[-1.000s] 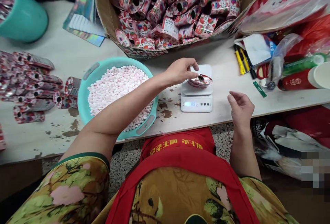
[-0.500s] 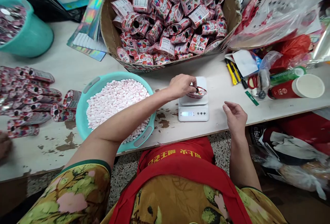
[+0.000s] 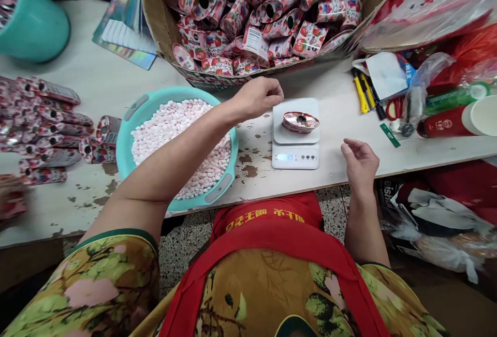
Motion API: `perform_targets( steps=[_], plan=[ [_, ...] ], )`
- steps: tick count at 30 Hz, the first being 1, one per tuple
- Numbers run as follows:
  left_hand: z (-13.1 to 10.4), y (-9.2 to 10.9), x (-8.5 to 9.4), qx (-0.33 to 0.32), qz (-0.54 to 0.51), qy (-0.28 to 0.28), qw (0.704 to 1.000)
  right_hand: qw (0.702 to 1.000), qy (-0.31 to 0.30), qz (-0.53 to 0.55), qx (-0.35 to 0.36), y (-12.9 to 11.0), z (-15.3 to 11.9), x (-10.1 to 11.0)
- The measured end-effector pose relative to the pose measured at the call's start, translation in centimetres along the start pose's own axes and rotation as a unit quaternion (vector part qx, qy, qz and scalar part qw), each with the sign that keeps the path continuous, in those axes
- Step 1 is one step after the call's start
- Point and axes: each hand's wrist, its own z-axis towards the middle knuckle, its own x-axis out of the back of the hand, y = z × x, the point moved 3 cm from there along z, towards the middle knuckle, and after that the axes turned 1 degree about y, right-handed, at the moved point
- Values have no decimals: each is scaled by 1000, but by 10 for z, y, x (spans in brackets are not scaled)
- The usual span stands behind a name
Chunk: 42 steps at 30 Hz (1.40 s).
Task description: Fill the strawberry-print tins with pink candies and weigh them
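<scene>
At a stained pale worktable (image 3: pixel 334 99): one cardboard box (image 3: pixel 153 16), rear, is holding many pink strawberry-printed packs (image 3: pixel 256 44), lettering mostly too small to read; one red apron (image 3: pixel 264 233), worn, is showing yellow Chinese characters upside down; one turquoise basin (image 3: pixel 123 145), left, is holding white-and-pink pellets (image 3: pixel 166 125); one black bag (image 3: pixel 388 192), beyond the right front edge, is showing part of a word, "eish"; one white scale (image 3: pixel 295 143), centre, is displaying figures that look like 89; one left hand (image 3: pixel 258 98) is hovering just beside the scale's upper left, fingers curled narrow, contents between the fingertips impossible to tell; one right hand (image 3: pixel 360 163) is hanging right of the scale, half-open, thumb and fingers parted; one red paper cup (image 3: pixel 446 121), far right, is lying on its side, its white print illegible; one strawberry-printed pack (image 3: pixel 301 123) is resting on the scale's platform, dark round hole facing up
</scene>
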Motion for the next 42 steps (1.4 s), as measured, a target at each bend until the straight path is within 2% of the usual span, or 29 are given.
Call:
perform_targets(
  steps=[4, 7, 9, 12, 15, 17, 19, 21, 23, 26, 28, 30, 33, 36, 42],
  plan=[
    [-9, -4, -16, -7, 48, -56, 997, 1000, -11, 1, 0, -1, -3, -2],
    [-8, 3, -30, -26, 95, -73, 992, 1000, -15, -6, 0, -3, -5, -3],
    [-4, 9, -35, -31, 110, -77, 991, 999, -26, -15, 15, -9, -2, -11],
    [-4, 21, -32, -29, 64, -56, 996, 993, -44, -67, 81, -23, 9, -40],
    [-28, 30, -23, -1, -110, -5, 994, 982, -76, -109, 132, -38, 23, -82],
    [-62, 30, -23, 47, -262, 43, 963, 984, -123, -66, 109, -43, 28, -103],
    [-103, 26, -34, 111, -392, 84, 909, 984, -166, 8, 63, -47, 28, -110],
    [-139, 19, -55, 169, -488, 114, 849, 977, -199, 66, 39, -53, 24, -104],
    [-159, 9, -80, 212, -552, 142, 794, 965, -252, 66, 31, -62, 15, -92],
    [-158, -6, -112, 270, -599, 166, 735, 933, -360, 7, -19, -73, -4, -78],
    [-144, -13, -127, 285, -616, 158, 717, 913, -404, -13, -49, -77, -18, -73],
    [-130, -19, -135, 270, -626, 158, 714, 908, -415, -13, -61, -77, -29, -71],
    [-121, -22, -139, 275, -633, 150, 708, 905, -416, -16, -89, -71, -40, -71],
    [-123, -20, -140, 296, -657, 113, 685, 903, -414, -6, -117, -71, -47, -69],
    [-129, -11, -131, 285, -678, 101, 669, 913, -397, 3, -95, -90, -49, -69]
  ],
)
